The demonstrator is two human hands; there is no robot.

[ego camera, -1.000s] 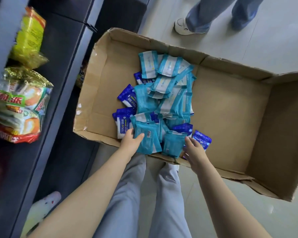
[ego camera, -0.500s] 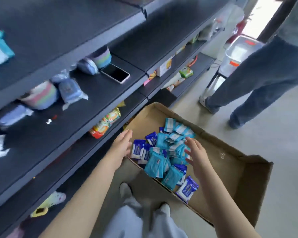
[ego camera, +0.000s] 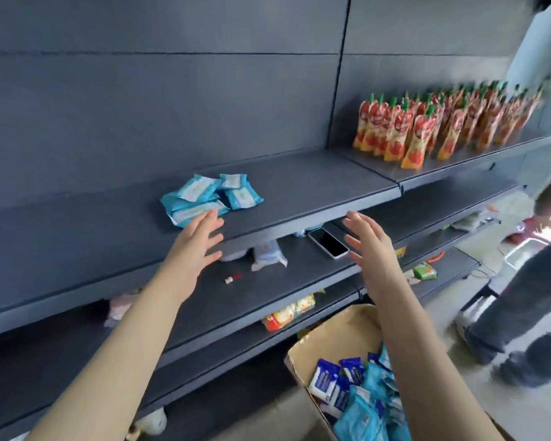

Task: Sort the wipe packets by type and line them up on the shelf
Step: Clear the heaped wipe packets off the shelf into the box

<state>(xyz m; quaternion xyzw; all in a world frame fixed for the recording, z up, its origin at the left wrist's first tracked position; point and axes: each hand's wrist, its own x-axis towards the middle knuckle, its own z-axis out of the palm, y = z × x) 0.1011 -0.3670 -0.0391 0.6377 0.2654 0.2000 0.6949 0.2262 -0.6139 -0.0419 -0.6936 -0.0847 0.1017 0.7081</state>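
Both your hands are up with fingers spread and nothing in them: left hand [ego camera: 194, 246] right at the loose heap of light-teal plastic wipe packets [ego camera: 208, 198] on the dark grey metal shelf [ego camera: 299, 186], right hand [ego camera: 368, 246] off at 3 o'clock. I'd square that heap into a row first. The dark blue packets [ego camera: 334, 381] are down at 5 o'clock in the brown cardboard box [ego camera: 331, 332].
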